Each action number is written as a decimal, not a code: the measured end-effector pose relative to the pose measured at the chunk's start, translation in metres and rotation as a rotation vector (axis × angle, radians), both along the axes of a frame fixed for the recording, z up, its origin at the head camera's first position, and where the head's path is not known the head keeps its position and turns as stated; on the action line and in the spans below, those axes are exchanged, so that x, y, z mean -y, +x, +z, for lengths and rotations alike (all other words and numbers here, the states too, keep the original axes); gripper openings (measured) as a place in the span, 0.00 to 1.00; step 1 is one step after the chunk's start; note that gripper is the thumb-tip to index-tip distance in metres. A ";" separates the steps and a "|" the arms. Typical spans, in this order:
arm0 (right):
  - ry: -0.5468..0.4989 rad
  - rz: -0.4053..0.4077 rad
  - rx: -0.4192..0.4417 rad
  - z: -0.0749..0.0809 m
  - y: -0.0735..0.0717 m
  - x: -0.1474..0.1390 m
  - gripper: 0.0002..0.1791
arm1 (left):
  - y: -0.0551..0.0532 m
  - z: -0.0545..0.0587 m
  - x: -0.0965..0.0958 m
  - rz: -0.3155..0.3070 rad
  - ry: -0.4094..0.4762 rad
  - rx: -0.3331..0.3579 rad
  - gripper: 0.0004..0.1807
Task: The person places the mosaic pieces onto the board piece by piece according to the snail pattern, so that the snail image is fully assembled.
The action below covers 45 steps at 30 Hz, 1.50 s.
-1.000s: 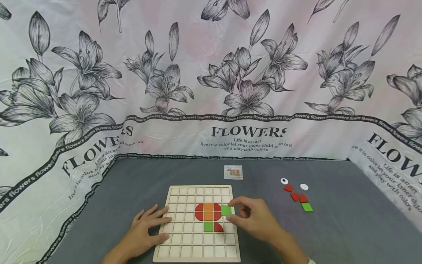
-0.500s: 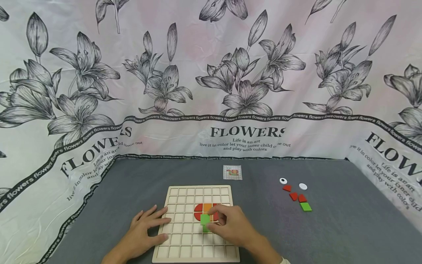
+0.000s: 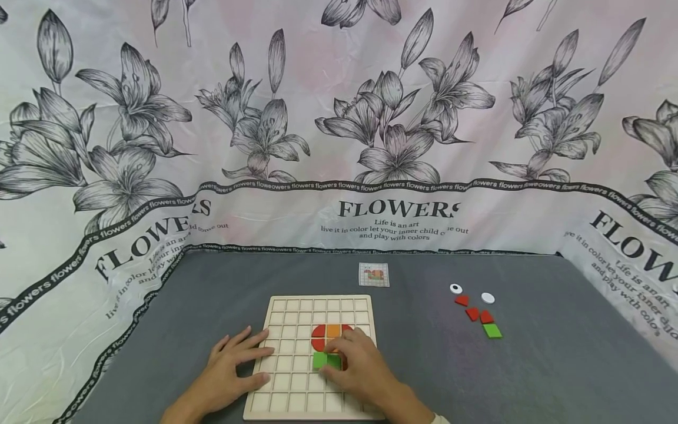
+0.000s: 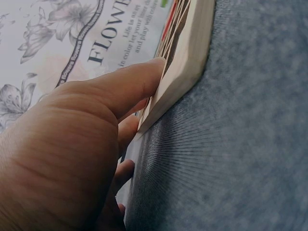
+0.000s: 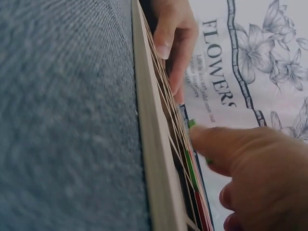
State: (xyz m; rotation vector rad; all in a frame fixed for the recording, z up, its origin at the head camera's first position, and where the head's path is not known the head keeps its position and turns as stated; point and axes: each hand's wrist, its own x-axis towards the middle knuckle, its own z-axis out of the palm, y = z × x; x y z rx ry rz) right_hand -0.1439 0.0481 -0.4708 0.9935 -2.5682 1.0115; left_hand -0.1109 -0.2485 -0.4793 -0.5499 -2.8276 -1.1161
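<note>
Fingers of the right hand (image 3: 362, 368): index and thumb pinch a green square tile (image 3: 320, 360) by opposite edges, lower centre of the frame, which leaves most of its face uncovered. Edge grip probably chosen so the flat piece can be lined up with a cell and let go without knocking its neighbours. Tile is over the wooden grid board (image 3: 286, 383), just left of a shaded green tile (image 3: 335, 360) lying in its cell; can't tell whether the held one touches the board. Left hand (image 3: 225, 371) lies at the board's left side, lower left of centre, fingers spread and fairly straight, gripping nothing, thumb tip on the rim; likely there to steady the board against sliding. Red rounded tiles (image 3: 318, 344) and an orange square tile (image 3: 333, 331) sit in cells just above, the ridges presumably holding them in line; right hand hides part of this cluster. Small picture card (image 3: 374, 275) lies beyond the board, upper middle of the table, in plain sight, so probably for reference. Loose red pieces (image 3: 472, 314), a green piece (image 3: 492, 330), a black-dotted white disc (image 3: 455, 289) and a plain-looking white disc (image 3: 488, 298) lie right of centre, well apart from the board, seemingly set within right-hand reach.
</note>
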 end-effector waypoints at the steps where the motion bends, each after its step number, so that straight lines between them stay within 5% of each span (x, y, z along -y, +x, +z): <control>1: 0.007 -0.005 -0.010 -0.002 0.000 0.001 0.12 | 0.000 0.001 0.000 0.000 0.001 0.002 0.24; 17: -0.001 -0.044 -0.145 -0.005 0.000 -0.003 0.08 | -0.002 0.004 -0.003 -0.010 -0.001 0.001 0.24; 39: -0.004 0.016 -0.125 -0.004 0.000 0.001 0.09 | -0.001 0.007 0.001 0.015 -0.004 0.023 0.25; 45: -0.101 -0.009 -0.119 0.006 -0.003 -0.007 0.10 | 0.000 0.006 -0.001 -0.016 -0.002 -0.003 0.24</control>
